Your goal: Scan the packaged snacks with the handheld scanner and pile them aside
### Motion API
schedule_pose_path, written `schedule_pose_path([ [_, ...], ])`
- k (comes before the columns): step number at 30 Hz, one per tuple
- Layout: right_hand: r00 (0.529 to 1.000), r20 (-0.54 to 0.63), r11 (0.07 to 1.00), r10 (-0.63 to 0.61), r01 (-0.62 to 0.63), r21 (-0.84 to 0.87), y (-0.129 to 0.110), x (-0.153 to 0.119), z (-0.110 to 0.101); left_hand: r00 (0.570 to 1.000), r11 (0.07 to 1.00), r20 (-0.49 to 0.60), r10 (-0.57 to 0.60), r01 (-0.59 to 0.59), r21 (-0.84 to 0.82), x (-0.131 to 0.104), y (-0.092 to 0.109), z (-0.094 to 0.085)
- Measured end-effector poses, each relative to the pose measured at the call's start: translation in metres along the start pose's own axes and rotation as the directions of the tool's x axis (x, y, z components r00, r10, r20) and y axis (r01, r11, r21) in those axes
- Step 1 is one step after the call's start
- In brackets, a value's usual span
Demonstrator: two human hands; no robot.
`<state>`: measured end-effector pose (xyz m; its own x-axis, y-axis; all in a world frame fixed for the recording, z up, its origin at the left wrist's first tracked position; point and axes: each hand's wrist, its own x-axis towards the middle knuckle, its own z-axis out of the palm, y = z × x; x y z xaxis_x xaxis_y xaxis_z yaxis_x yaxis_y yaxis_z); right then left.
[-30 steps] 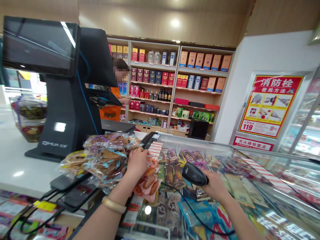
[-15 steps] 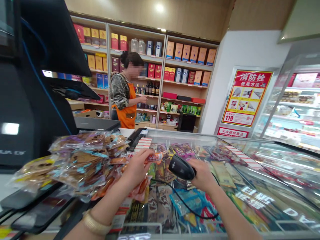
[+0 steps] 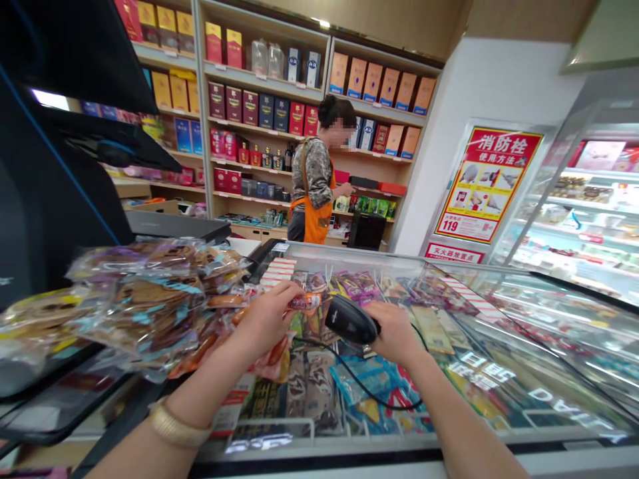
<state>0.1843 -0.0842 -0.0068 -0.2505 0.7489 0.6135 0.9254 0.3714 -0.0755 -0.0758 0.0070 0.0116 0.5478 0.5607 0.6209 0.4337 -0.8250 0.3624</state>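
Note:
My left hand [image 3: 269, 313] is closed on a small orange-wrapped sausage [image 3: 308, 301], whose end sticks out to the right of the fingers. Facing it is a black barcode scanner [image 3: 351, 320], its handle gripped in my right hand [image 3: 394, 332]. A short gap separates the scanner's head from the sausage. The scanner's black cable [image 3: 344, 364] loops down over the glass top of the freezer. Beside and beneath my left hand lie more packs of sausages [image 3: 202, 347], with a pile of clear bags of flat brown food [image 3: 154, 299] to their left.
A glass-topped freezer [image 3: 319, 449] full of wrapped goods spreads under my arms. A dark checkout terminal [image 3: 44, 166] stands at the left. Behind the counter is a person in an orange apron [image 3: 314, 219], before shelves of boxes [image 3: 254, 110]. A lit display fridge [image 3: 589, 206] is at the right.
The person in the orange apron has walked to the right along the shelves. My view has shifted slightly. Both hands keep their holds, with the scanner still pointing toward the sausage.

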Motion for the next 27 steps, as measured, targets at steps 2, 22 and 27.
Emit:
schedule_pose_path([
  [2, 1.000, 0.008, 1.000, 0.006, -0.006, 0.002, 0.000, 0.000, 0.000, 1.000, 1.000, -0.006, 0.000, -0.001, -0.003, 0.000, -0.001, 0.000],
  [22, 0.968, -0.207, 0.989, 0.141, -0.146, -0.008, 0.031, -0.008, 0.002, 0.972, 0.994, 0.227, -0.064, 0.042, 0.103, -0.019, 0.035, 0.054],
  [27, 0.970, -0.203, 0.991, 0.131, -0.132, 0.010, 0.028, -0.007, 0.000, 0.914, 0.984, 0.369, 0.166, -0.176, -0.005, -0.024, 0.033, 0.052],
])
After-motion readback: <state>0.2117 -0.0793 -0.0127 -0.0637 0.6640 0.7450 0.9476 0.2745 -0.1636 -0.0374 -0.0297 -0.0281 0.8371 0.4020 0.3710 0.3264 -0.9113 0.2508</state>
